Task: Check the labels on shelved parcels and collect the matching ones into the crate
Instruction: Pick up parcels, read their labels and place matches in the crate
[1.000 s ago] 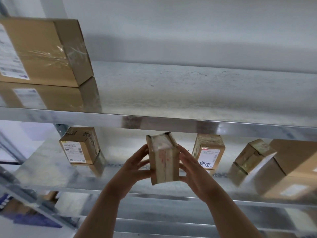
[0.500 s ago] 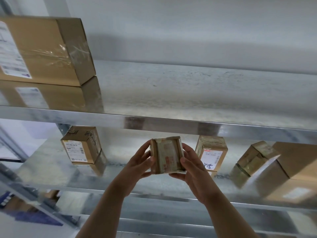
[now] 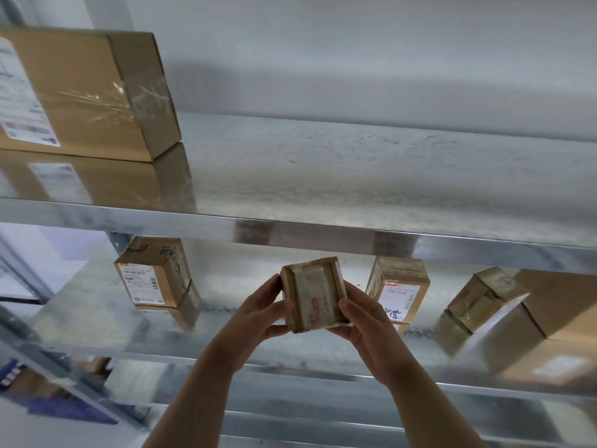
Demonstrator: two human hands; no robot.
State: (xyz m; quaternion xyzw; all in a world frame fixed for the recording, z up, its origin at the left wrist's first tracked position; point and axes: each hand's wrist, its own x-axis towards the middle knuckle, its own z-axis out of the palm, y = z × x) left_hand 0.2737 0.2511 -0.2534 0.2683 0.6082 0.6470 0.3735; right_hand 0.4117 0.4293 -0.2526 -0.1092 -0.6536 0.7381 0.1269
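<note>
Grip: left hand (image 3: 261,313) and right hand (image 3: 365,321) both clamped on one small parcel (image 3: 315,294). Thumb of left hand lies on the near face, with fingers curled round the left side and underside. Thumb of right hand lies at the right edge of the near face, with fingers wrapped beneath.

Item held: small parcel, a brown carton, heavily taped, with red print showing through the tape on the face turned to the camera. It is held in the air in front of the middle shelf (image 3: 97,324).

Middle shelf: galvanised metal, reflective.
- Left of the hands: labelled carton (image 3: 151,273), upright, white label facing out.
- Just right of the right hand: handwritten carton (image 3: 399,286), upright, white label with barcode and dark handwriting.
- Further right: tilted carton (image 3: 481,299), taped, set askew beside the large plain box (image 3: 562,305) at the frame edge. Contact between these two cannot be told.

Upper shelf (image 3: 355,176): same metal. It bears a long carton (image 3: 84,92) at far left, with clear tape across it and a white label on its front.

Behind: pale grey wall (image 3: 355,59).
</note>
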